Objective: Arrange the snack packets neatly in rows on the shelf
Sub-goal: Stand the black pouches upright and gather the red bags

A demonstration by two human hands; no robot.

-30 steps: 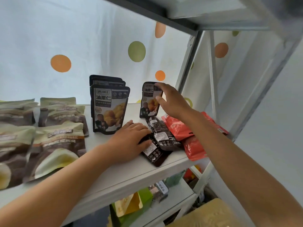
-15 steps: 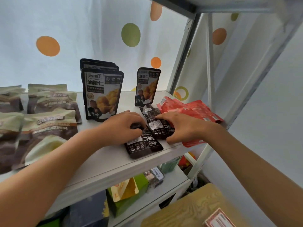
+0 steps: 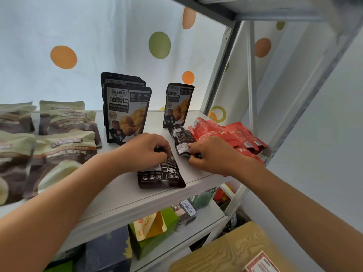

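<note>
Step in hand: two flat black foil chestnut packets are being picked up near the front edge of the white metal shelf (image 3: 121, 195). Left hand (image 3: 146, 149) is closed on the near packet (image 3: 162, 174); right hand (image 3: 209, 154) is pinched on the far packet (image 3: 181, 139). Next, probably: each stood upright behind the standing black pouch (image 3: 178, 105), print reading 油栗仁.

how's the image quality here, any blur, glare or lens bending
Head view: strong backlight through the dotted curtain washes out the background; the green packets at the left edge are soft and smeared, while the standing black packet reads sharply; the wide lens bends the shelf frame and stretches both forearms; the left hand and right hand stay fairly crisp; no hard glare on the shelf.
</note>
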